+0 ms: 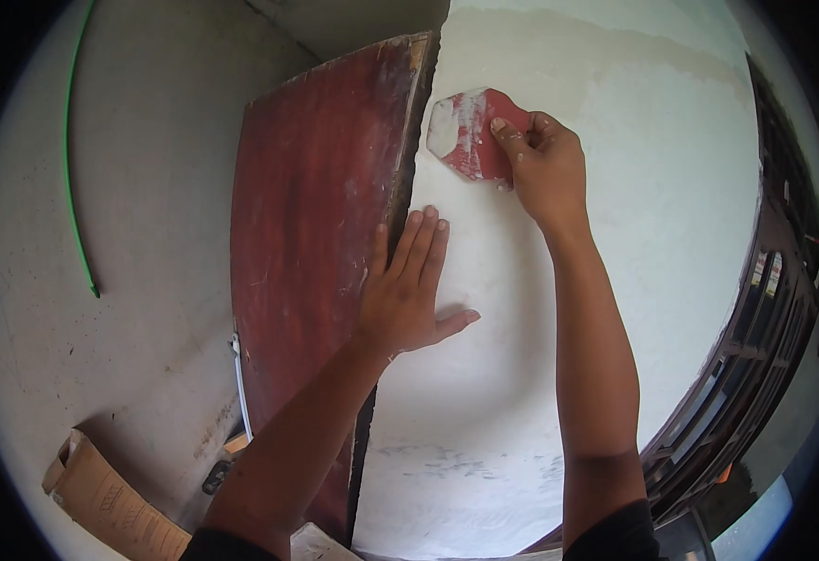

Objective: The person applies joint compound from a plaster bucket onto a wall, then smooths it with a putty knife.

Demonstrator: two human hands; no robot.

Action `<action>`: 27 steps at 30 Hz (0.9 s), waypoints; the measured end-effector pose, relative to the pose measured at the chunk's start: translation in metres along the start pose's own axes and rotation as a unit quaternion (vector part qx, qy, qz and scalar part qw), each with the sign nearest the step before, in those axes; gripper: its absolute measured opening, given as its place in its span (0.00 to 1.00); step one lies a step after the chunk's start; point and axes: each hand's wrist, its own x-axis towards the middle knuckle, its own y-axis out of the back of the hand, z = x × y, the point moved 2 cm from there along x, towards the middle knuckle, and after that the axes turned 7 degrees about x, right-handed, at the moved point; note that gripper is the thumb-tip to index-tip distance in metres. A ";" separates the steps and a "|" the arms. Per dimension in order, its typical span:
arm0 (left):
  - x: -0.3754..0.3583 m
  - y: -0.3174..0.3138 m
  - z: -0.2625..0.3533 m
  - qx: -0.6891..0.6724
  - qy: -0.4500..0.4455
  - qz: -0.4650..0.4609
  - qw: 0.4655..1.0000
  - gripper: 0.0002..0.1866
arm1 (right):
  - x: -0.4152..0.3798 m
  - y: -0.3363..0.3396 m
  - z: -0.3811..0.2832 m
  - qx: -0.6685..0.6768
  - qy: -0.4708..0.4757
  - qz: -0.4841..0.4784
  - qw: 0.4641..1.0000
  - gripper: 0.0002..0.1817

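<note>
Pinched between the thumb and fingers of my right hand [550,168] is a flat red putty scraper [473,140] with cut corners. Whitish paste smears its left part, and it lies against or close to the white wall [652,234]. Lower and to the left, my left hand [407,290] is spread out, palm toward the wall, its fingers pointing up. Its outer fingers overlap the edge of a dark red wooden board [316,206], which stands upright beside the wall. White specks dot the fingers of my right hand.
A green cable [71,178] hangs down the grey wall on the left. An opened cardboard box [124,505] sits at the lower left. Dark slatted woodwork [741,393] runs along the right side. A damp-looking patch [606,42] marks the upper wall.
</note>
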 end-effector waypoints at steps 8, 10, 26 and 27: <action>-0.001 -0.001 0.000 -0.002 0.004 -0.001 1.000 0.60 | -0.027 0.052 0.005 0.089 -0.062 0.084 0.990 0.13; 0.000 -0.001 0.001 -0.002 0.000 -0.001 1.000 0.61 | -0.023 0.043 -0.001 0.107 -0.048 0.053 0.992 0.13; -0.001 -0.002 -0.001 0.022 -0.014 -0.018 0.999 0.59 | -0.014 0.043 0.012 -0.037 -0.030 0.036 0.998 0.12; -0.001 -0.002 -0.001 0.024 -0.016 -0.013 1.000 0.59 | -0.017 0.050 0.013 -0.038 -0.031 0.036 0.998 0.12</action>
